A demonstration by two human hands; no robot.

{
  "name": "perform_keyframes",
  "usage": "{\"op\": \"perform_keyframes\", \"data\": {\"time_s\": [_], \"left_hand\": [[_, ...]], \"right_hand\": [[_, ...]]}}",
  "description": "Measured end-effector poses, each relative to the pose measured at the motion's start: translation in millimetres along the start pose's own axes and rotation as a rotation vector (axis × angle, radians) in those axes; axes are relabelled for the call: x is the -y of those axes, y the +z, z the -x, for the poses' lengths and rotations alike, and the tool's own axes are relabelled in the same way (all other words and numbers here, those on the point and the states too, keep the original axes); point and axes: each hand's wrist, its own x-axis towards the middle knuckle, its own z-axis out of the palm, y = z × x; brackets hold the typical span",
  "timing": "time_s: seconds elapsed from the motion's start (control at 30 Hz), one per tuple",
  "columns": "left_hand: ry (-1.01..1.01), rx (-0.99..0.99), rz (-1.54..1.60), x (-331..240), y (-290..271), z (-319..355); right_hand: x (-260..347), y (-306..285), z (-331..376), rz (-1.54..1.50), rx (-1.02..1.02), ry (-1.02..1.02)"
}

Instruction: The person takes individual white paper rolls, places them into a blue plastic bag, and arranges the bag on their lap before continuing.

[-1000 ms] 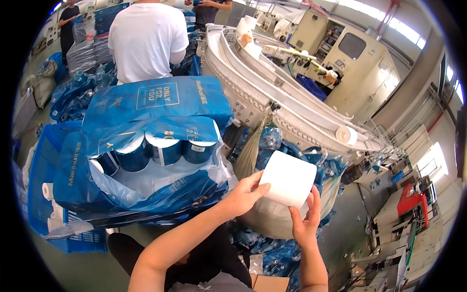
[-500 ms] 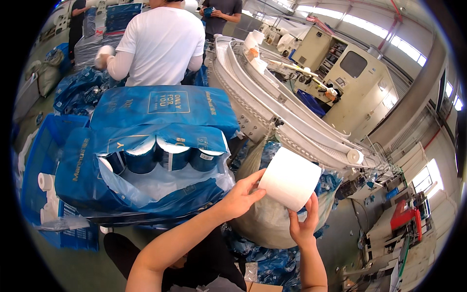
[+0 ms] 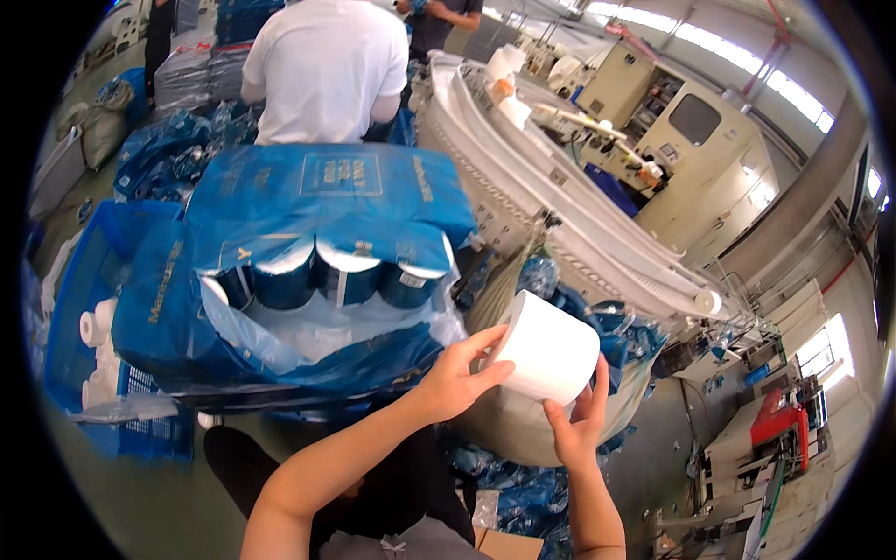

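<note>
A bare white toilet roll [image 3: 549,349] is held up between both hands, tilted, over a sack. My left hand [image 3: 459,375] grips its left end, thumb in front. My right hand [image 3: 581,416] holds the right end from below, thumb and fingers bent against the paper. To the left lies a torn-open blue plastic package [image 3: 154,322]; several blue-wrapped rolls [image 3: 350,273] show in the opening. The pale sack [image 3: 523,425], partly hidden by my hands and the roll, is filled with crumpled blue wrapping film [image 3: 627,329].
A second blue package [image 3: 252,187] lies behind the torn one. A blue crate [image 3: 70,308] with white rolls stands at left. A curved white conveyor [image 3: 597,219] runs behind the sack. A person in a white shirt [image 3: 327,75] works beyond the packages. Blue film [image 3: 532,509] covers the floor.
The view has shifted a little. The roll sits slightly lower and further left, still in both hands. The person in white no longer shows a roll at the left side.
</note>
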Motion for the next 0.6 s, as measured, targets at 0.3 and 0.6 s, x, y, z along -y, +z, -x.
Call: {"op": "perform_keyframes", "data": {"time_s": [0.3, 0.6], "left_hand": [[0.083, -0.456, -0.567, 15.5, -1.5, 72.5], [-0.204, -0.377, -0.634, 44.7, 13.3, 62.7]], "right_hand": [[-27.5, 38.5, 22.8, -0.921, -0.322, 0.644], [-24.3, 54.6, 35.1, -0.843, -0.356, 0.588]]}}
